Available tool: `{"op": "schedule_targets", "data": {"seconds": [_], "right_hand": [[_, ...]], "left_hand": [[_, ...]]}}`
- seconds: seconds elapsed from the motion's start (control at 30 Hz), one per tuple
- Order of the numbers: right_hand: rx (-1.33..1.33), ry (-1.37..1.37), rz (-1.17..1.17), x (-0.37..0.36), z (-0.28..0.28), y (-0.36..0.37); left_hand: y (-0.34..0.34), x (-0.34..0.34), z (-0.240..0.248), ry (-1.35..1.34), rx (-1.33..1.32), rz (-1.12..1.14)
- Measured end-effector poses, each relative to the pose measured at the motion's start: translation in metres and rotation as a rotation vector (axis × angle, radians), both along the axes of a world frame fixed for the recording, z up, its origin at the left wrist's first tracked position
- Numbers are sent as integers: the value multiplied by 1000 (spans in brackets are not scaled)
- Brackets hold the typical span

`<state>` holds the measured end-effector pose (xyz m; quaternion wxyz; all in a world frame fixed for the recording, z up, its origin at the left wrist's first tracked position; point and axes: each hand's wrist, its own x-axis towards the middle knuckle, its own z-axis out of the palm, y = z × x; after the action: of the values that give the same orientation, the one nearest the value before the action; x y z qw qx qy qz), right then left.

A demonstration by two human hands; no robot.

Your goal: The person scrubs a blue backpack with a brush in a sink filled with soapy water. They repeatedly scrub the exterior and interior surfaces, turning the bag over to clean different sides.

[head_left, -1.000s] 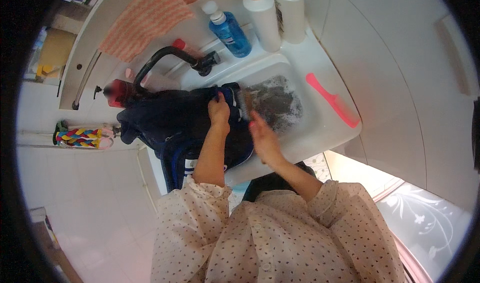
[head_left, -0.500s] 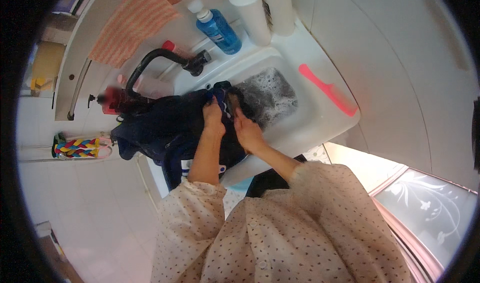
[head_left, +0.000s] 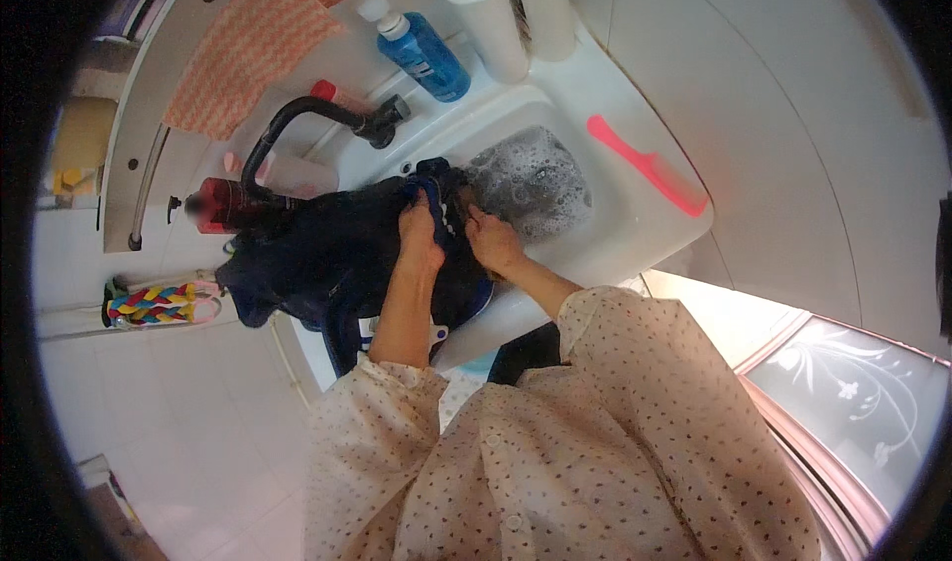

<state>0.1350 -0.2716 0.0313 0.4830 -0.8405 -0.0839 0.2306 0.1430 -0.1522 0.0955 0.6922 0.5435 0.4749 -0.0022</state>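
A bulky dark navy cloth item [head_left: 317,239] lies over the left side of the white sink [head_left: 615,209]; whether it is a garment or a bag is unclear. My left hand [head_left: 421,232] is closed on its bunched edge, where a pale line shows. Just to the right, my right hand [head_left: 494,244] is closed around a small brown object [head_left: 466,202], possibly a brush, against the cloth. My fingers partly cover it. Grey, foamy water [head_left: 535,179] fills the basin beside the right hand.
A black faucet [head_left: 288,115] arches behind the cloth. Along the back rim stand a blue pump bottle [head_left: 426,57] and two white bottles [head_left: 486,25]. A pink comb [head_left: 650,167] rests on the right rim. A red bottle [head_left: 223,206] and an orange striped cloth [head_left: 253,45] are at left.
My right hand has shifted slightly along the cloth, and the brown object shows less between my hands. My left hand keeps its hold. The whole view has moved a little.
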Motion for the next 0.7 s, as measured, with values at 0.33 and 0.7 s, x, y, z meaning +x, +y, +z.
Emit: {"op": "schedule_targets", "data": {"seconds": [0.33,0.7], "right_hand": [[-356,-100,20,29,-43,-35],[459,-21,-351,-52,46,4]], "left_hand": [[2,-9,21,-86,-123,-80],[9,-13,33,213,397,-236]]}}
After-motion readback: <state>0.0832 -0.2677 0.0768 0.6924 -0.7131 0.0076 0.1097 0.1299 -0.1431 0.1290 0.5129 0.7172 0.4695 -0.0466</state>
